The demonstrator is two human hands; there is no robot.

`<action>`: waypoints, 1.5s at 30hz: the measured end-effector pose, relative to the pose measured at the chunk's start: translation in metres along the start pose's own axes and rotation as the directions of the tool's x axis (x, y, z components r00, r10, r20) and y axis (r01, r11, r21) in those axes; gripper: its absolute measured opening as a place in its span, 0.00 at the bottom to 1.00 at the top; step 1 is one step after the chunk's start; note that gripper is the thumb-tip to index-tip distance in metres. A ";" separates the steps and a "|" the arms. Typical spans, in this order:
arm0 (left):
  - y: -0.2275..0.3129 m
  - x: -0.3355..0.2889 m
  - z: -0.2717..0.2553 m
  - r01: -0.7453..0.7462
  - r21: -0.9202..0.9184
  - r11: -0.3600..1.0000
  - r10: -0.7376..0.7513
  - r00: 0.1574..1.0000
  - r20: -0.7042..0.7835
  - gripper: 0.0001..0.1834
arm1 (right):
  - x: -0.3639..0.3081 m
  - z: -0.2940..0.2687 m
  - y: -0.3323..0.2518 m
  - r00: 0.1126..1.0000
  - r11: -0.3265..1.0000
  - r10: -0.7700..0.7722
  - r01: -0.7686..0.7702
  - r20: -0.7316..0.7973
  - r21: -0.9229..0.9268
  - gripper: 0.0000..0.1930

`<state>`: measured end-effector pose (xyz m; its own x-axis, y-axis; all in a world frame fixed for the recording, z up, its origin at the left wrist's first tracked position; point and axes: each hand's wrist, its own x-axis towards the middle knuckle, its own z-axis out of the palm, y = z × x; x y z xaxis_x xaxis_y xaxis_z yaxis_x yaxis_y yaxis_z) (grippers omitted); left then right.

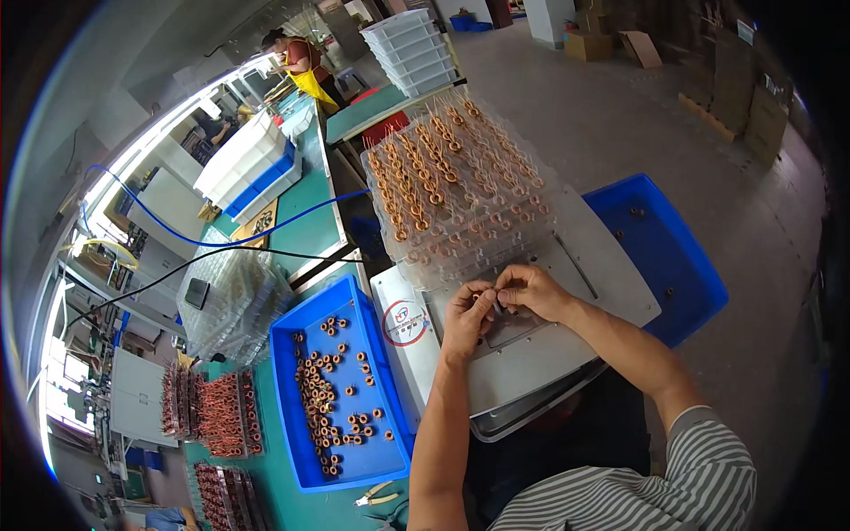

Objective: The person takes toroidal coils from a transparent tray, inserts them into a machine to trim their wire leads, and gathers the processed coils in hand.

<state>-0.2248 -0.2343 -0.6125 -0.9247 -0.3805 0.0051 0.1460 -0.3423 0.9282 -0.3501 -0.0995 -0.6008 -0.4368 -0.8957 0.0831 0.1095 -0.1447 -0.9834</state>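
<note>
My left hand (467,317) and my right hand (534,292) meet over a grey metal machine plate (567,354). Both have their fingers pinched together. A bit of copper colour shows between the left fingertips, like one of the small copper-wound ring coils; most of it is hidden. What the right fingertips grip is too small to make out. Just beyond the hands stands a stack of clear plastic trays (460,239), its top one filled with rows of copper coils (434,164) with wire ends pointing up. At left, a blue bin (390,442) holds many loose copper ring coils (319,389).
Right of the plate sits another blue bin (664,257) with a few coils. Pliers (378,496) lie on the green bench (274,442). Clear empty trays (230,292), red coil racks (226,411) and white bins (412,53) stand around. A blue cable (221,241) crosses leftward. Another person (305,66) works far off.
</note>
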 end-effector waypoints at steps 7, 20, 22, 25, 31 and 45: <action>0.001 -0.002 0.002 -0.014 0.014 1.000 0.015 0.999 -0.049 0.08 | 0.000 0.005 0.003 1.000 0.995 0.010 -0.012 0.022 0.097 0.05; -0.004 -0.003 -0.019 -0.127 0.155 0.980 0.127 0.992 0.009 0.11 | 0.006 0.017 0.018 0.998 0.981 0.056 -0.056 0.005 0.185 0.03; -0.005 -0.004 -0.022 -0.120 0.169 0.978 0.120 0.993 0.011 0.10 | 0.007 0.018 0.020 0.998 0.978 0.060 -0.063 0.021 0.198 0.04; -0.007 -0.004 -0.018 -0.130 0.188 0.974 0.137 0.990 -0.024 0.08 | 0.004 0.017 0.018 1.000 0.997 -0.007 0.005 0.017 0.075 0.04; 0.000 0.001 -0.012 -0.115 0.185 0.976 0.129 0.989 -0.067 0.07 | 0.004 0.016 0.015 0.992 0.975 -0.123 0.124 0.021 -0.185 0.05; -0.001 -0.004 -0.010 -0.014 0.167 0.986 0.044 0.984 -0.173 0.09 | 0.004 0.021 0.016 0.992 0.995 -0.064 0.055 -0.107 -0.085 0.04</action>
<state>-0.2180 -0.2415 -0.6170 -0.8427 -0.5380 -0.0189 0.0986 -0.1888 0.9771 -0.3312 -0.1145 -0.6130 -0.5357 -0.8346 0.1285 0.0093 -0.1580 -0.9874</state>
